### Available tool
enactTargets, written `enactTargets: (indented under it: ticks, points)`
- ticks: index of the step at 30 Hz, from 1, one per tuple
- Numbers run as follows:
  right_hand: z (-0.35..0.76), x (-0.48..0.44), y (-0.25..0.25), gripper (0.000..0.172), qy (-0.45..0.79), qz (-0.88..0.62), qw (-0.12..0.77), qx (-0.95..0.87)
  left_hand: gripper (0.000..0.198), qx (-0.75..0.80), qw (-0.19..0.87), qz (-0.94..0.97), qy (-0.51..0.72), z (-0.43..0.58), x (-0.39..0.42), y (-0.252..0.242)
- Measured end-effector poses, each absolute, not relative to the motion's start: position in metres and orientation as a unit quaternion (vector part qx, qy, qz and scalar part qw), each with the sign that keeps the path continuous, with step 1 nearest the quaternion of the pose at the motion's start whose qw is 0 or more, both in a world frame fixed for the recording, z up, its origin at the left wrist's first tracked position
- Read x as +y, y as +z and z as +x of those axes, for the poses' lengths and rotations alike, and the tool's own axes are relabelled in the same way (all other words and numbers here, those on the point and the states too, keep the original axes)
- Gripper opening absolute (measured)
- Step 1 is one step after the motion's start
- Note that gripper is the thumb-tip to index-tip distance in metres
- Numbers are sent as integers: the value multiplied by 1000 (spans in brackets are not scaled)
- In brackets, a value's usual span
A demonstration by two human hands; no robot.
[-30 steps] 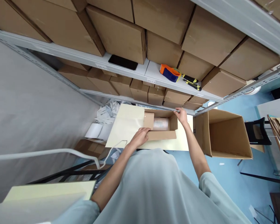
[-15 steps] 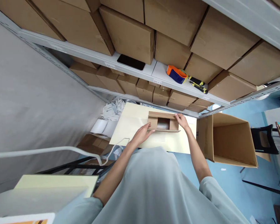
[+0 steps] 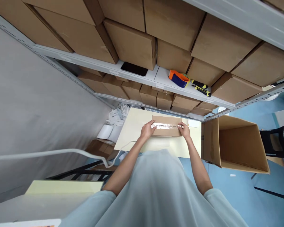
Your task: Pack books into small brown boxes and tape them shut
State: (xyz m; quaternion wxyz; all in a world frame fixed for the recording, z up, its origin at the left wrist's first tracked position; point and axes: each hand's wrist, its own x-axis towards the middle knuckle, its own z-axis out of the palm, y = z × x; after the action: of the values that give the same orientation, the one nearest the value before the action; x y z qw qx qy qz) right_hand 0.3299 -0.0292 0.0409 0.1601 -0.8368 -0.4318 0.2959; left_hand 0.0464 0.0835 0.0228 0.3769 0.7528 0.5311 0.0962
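Observation:
A small cardboard box [image 3: 167,131] lies on the pale yellow tabletop [image 3: 132,132] in front of me, its upper side closed. A shiny strip that looks like clear tape runs along the middle of that side. My left hand [image 3: 147,130] grips the box's left end, thumb and fingers bent at the corner. At the opposite end, my right hand [image 3: 184,130] holds on with its fingertips on the end of the shiny strip. What is inside the box is hidden.
Shelves of cardboard boxes [image 3: 172,53] rise behind the table, holding an orange and blue tape dispenser [image 3: 179,78], box cutters [image 3: 201,88] and a dark flat object [image 3: 134,68]. A large open carton [image 3: 210,142] stands right; crumpled paper [image 3: 118,116] and a white cable [image 3: 73,152] are left.
The box showed an open top with flaps standing; now a closed side with the shiny strip faces up. Both hands have shifted to grip its two ends.

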Motion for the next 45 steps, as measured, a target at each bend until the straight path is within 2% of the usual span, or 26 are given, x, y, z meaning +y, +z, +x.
enactTargets:
  ticks: [12,17,21,24,28,32,35,38,41,45]
  points:
    - [322,-66,49,42,278,-857,248,-356,53,527,416,731,121,48,87,35]
    - [314,-78,40,39,284,-872,205,-342,52,524,414,741,76,53,78,27]
    - [314,-80,35,38,280,-858,176,-393,53,513,353,781,48,55,71,27]
    - [320,-70,39,28,246,-842,175,-447,53,491,298,818,29,64,78,32]
    - [347,-19,70,21,133,-800,268,-520,47,419,301,854,59,96,122,57]
    - [383,68,141,25,12,-746,322,-583,40,384,300,850,201,142,182,117]
    - [394,132,198,30,-45,-721,283,-631,41,388,279,824,305,169,212,169]
    - [388,182,234,28,-30,-746,190,-637,40,424,275,781,366,182,222,208]
    - [372,217,242,34,13,-773,119,-623,38,450,282,752,391,184,219,228]
    - [351,240,233,33,37,-790,108,-603,35,459,301,735,399,175,206,229]
